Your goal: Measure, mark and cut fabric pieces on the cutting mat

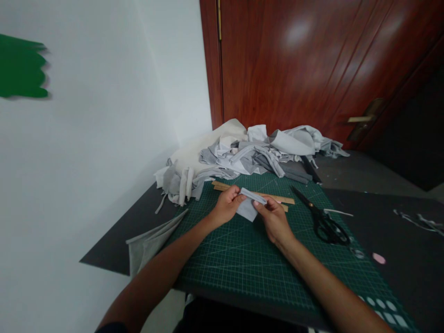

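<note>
A small piece of light grey fabric [248, 209] is held up between my two hands, its upper edge folded over into a narrow band. My left hand [228, 203] pinches the folded edge at its left end. At the other end, my right hand [275, 218] grips the fold with the thumb on top. Both hands are above the green cutting mat [236, 263]. Just behind them lie wooden rulers [286, 200], partly hidden by the hands and the fabric. To the right of my right hand rest black-handled scissors [322, 219], blades pointing away to the left.
A heap of grey and white fabric scraps [249, 155] lies along the back. Folded grey cloth [152, 245] hangs over the left table edge. A pink chalk-like piece [379, 258] sits at right. Behind are a white wall [104, 138] and wooden door [284, 69].
</note>
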Tool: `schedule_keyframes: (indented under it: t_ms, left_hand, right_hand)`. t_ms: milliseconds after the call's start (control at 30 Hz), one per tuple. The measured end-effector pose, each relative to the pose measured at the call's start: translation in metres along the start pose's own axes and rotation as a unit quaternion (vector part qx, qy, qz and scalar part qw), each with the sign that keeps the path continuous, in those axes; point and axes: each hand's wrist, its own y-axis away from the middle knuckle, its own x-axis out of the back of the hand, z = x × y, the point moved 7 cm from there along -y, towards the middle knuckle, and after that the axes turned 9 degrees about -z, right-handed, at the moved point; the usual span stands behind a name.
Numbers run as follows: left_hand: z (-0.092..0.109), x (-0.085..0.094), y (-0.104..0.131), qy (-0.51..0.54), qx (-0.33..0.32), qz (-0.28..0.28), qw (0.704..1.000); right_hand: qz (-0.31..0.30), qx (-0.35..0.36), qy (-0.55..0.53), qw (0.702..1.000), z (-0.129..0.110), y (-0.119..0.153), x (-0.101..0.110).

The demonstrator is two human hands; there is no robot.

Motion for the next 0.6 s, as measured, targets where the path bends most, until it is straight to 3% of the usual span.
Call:
schedule_keyframes:
  t_ms: [300, 467, 600]
  left_hand:
    - [0.006, 0.01, 0.001, -0.12, -0.035, 0.026, 0.992]
    - [0.017, 0.014, 0.002, -0.207, -0.04, 0.019, 0.977]
    - [0.025, 0.012, 0.006, -0.281, -0.052, 0.012, 0.958]
  right_hand:
    - [-0.017, 0.096, 0.183, 0.978, -0.008, 0.004, -0.002]
    - [-0.017, 0.174, 0.362, 0.916, -0.024, 0.01, -0.004]
    - [-0.025, 0.257, 0.422, 0.869, -0.037, 0.017, -0.007]
